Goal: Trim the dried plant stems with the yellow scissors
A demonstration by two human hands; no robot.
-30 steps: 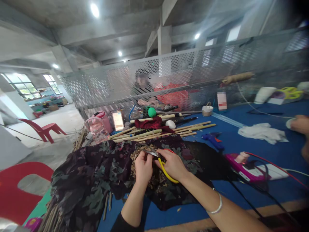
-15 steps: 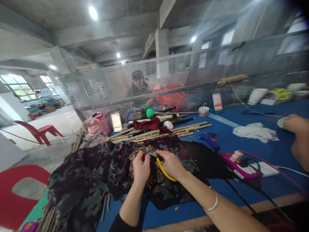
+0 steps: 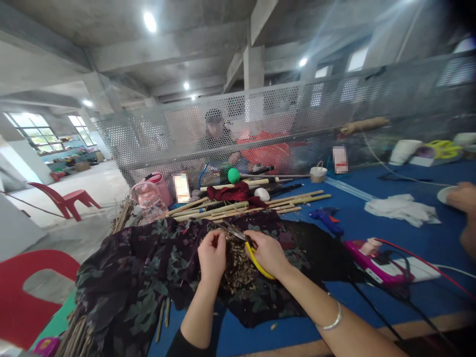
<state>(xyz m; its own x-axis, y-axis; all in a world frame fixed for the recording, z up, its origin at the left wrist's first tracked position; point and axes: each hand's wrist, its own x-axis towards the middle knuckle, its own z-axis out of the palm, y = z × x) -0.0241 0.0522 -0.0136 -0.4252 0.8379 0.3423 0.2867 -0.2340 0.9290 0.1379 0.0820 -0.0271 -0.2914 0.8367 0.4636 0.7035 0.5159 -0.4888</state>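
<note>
My right hand [image 3: 266, 253] is closed round the yellow handles of a pair of scissors [image 3: 256, 261], whose metal blades point up and to the left. Beside the blades, my left hand [image 3: 212, 253] has its thumb and fingers pinched together; whatever is between them is too small to make out. Both hands are over a heap of dry brown plant bits [image 3: 240, 272]. The heap lies on a dark leaf-patterned cloth [image 3: 148, 267] spread across the blue table [image 3: 293, 333].
Bamboo sticks [image 3: 290, 202], a dark red cloth [image 3: 228, 193] and a green ball [image 3: 234, 175] lie behind the heap. To the right are a blue glue gun [image 3: 327, 220], a pink power strip [image 3: 375, 263] and white gloves [image 3: 403, 209]. Another person's hand [image 3: 464, 197] is at the far right.
My left hand has drawn slightly left and back from the scissors, showing more of the heap. The right hand still grips the scissors. The whole view has shifted a little.
</note>
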